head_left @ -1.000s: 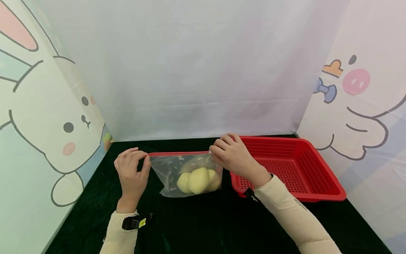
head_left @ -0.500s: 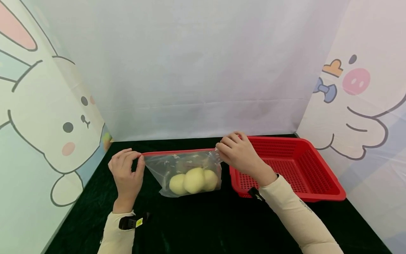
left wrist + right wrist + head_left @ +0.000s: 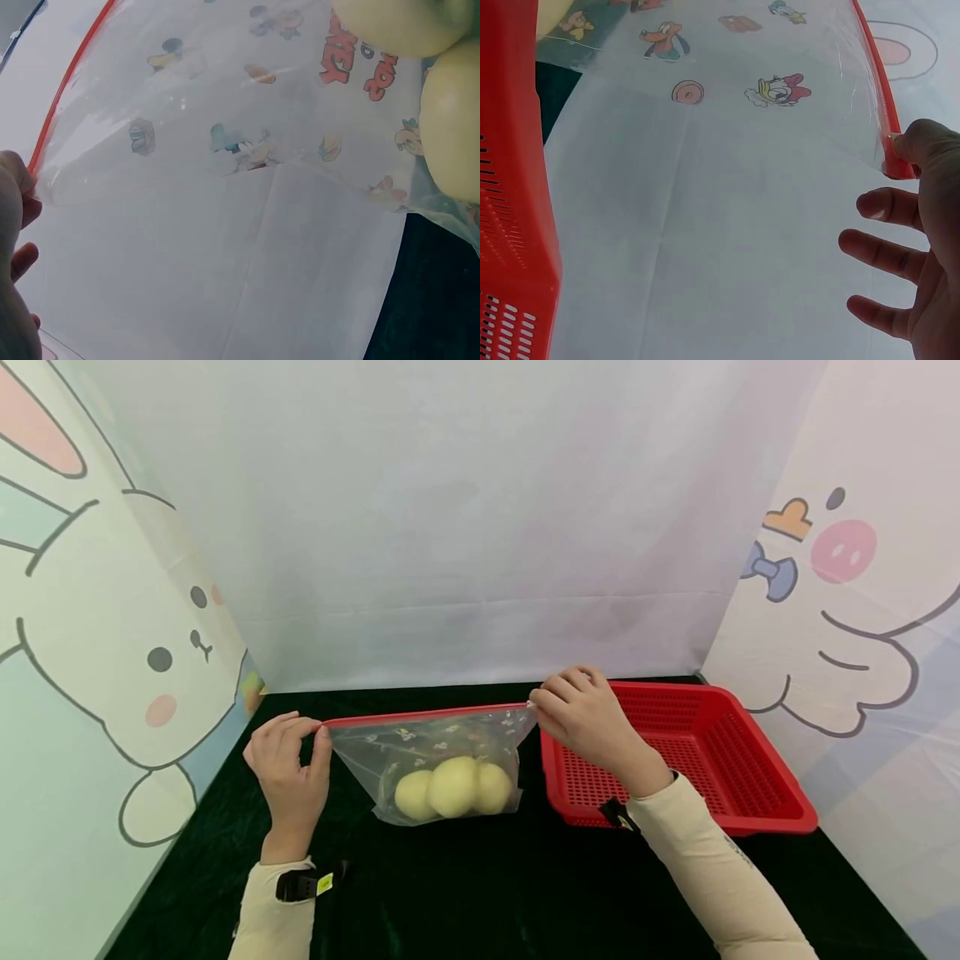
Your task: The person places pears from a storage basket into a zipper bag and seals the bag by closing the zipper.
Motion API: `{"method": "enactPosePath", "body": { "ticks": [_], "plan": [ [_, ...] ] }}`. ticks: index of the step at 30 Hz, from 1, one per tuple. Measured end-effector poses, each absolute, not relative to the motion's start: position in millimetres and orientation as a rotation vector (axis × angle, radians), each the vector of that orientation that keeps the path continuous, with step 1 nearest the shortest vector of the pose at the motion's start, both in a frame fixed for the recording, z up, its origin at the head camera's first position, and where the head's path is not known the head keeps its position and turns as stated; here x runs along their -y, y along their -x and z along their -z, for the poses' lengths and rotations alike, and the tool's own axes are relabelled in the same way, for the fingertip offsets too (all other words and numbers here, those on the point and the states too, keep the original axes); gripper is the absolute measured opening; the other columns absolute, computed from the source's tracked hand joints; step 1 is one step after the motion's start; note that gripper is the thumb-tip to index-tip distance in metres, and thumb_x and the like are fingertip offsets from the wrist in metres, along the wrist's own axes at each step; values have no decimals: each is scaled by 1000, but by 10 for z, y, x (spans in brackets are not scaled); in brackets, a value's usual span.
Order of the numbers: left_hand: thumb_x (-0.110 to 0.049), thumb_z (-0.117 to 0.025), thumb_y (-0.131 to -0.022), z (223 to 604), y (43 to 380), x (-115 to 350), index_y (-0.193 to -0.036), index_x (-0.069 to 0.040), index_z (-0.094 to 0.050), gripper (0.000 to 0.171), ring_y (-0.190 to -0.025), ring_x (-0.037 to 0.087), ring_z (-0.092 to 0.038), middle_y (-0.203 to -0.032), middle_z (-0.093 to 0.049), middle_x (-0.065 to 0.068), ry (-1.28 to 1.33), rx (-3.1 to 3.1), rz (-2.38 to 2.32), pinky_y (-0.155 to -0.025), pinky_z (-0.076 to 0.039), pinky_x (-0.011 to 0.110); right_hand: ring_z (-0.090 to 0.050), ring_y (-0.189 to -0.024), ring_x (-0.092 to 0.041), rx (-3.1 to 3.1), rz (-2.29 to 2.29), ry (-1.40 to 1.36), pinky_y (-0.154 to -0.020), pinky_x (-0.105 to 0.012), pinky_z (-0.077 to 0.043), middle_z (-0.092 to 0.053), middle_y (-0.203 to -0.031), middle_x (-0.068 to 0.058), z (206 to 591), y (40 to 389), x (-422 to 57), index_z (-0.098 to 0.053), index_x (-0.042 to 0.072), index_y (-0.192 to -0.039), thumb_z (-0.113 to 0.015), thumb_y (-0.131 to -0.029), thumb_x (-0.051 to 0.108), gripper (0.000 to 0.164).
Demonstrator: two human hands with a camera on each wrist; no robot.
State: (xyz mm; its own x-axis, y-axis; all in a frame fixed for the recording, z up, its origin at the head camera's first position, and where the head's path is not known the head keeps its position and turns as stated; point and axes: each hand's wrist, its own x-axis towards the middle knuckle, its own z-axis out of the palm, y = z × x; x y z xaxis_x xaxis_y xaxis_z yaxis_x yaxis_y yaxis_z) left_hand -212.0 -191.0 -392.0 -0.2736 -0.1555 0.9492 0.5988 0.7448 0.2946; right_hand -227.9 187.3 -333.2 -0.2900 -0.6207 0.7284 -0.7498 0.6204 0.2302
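Observation:
A clear zip bag [image 3: 367, 756] printed with small cartoon figures hangs stretched between both hands. Its red zip strip [image 3: 427, 715] runs along the top edge. At the bottom of the bag lie several pale yellow-green round fruits [image 3: 453, 787], whose kind I cannot tell. My left hand [image 3: 288, 768] pinches the left top corner at the strip. The right top corner is pinched by my right hand [image 3: 592, 722]; in the right wrist view its thumb is on the strip's end, and the other fingers [image 3: 881, 255] stand apart from the bag.
A red plastic basket [image 3: 757, 760] with slotted sides stands on the right, partly behind the right forearm. Dark green cloth [image 3: 465, 893] covers the table. White curtains with cartoon animals enclose the back and sides.
My hands have moved apart, the left one leftward and the right one rightward and slightly up. The bag's top edge is stretched wider, and the fruits have shifted left.

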Motion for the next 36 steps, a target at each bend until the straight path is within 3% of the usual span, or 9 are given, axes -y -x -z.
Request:
{"method": "enactPosePath", "body": {
  "ticks": [4,8,13,17,20,22,26,32,36],
  "plan": [
    [-29,-58,-97,3914,2115,1911,-86,3,-65,35,-100,44,-56,-90,-66,21,358,1706,747,-97,-28,51,-58,-85,-31,2005,-204,-1076,-83,-56,-45,-62,-92,-6,3339,2283,-1876,-67,9,-101,-39,-109,31,36],
    [-29,-56,-98,3908,2102,1902,-88,4,-65,35,-100,44,-56,-91,-66,22,363,1721,755,-96,-29,48,-58,-84,-31,2008,-222,-1070,-82,-56,-45,-63,-92,-7,3350,2282,-1884,-67,8,-101,-36,-109,34,41],
    [-20,-54,-101,3934,2098,1891,-96,8,-61,30,-98,40,-57,-99,-63,24,394,1769,835,-100,-34,24,-59,-85,-31,2018,-288,-1067,-83,-54,-45,-64,-93,-8,3385,2297,-1881,-67,7,-101,-38,-109,34,41],
    [-8,-51,-103,3984,2093,1873,-105,11,-56,20,-82,21,-59,-100,-63,25,415,1812,956,-82,-41,12,-61,-90,-29,2073,-428,-1086,-85,-50,-46,-66,-96,-8,3435,2299,-1867,-65,5,-103,-50,-106,25,26],
    [-3,-47,-104,4005,2084,1849,-109,12,-51,16,-71,1,-54,-90,-63,21,393,1849,1063,-68,-40,9,-56,-75,-16,2157,-636,-1104,-72,-37,-49,-62,-90,-4,3468,2275,-1852,-61,5,-107,-59,-101,9,8],
    [-3,-43,-106,4001,2075,1829,-110,12,-47,17,-70,-6,-55,-85,-64,14,390,1866,1184,-64,-43,8,-44,-62,-7,2207,-789,-1101,-60,-29,-44,-55,-80,1,3488,2257,-1836,-57,6,-110,-59,-97,-1,14],
    [-11,-38,-109,3974,2063,1794,-112,7,-43,19,-81,0,-68,-89,-71,-3,422,1818,1536,-73,-54,16,-26,-53,-3,2263,-1023,-1044,-50,-27,-33,-45,-72,5,3528,2232,-1790,-53,7,-112,-51,-100,-5,18],
    [-17,-38,-109,3962,2073,1782,-114,-2,-43,16,-83,12,-73,-93,-75,0,505,1685,1841,-75,-57,25,-66,-79,-21,2275,-1357,-920,-77,-35,-58,-61,-91,-10,3554,2215,-1702,-52,3,-112,-43,-106,3,11],
    [-23,-40,-109,3948,2085,1779,-114,-3,-43,20,-81,16,-74,-94,-75,4,505,1661,1926,-68,-58,31,-70,-91,-32,2259,-1571,-868,-79,-39,-58,-66,-96,-19,3558,2222,-1674,-50,-1,-112,-41,-107,6,13]
  ]
}}
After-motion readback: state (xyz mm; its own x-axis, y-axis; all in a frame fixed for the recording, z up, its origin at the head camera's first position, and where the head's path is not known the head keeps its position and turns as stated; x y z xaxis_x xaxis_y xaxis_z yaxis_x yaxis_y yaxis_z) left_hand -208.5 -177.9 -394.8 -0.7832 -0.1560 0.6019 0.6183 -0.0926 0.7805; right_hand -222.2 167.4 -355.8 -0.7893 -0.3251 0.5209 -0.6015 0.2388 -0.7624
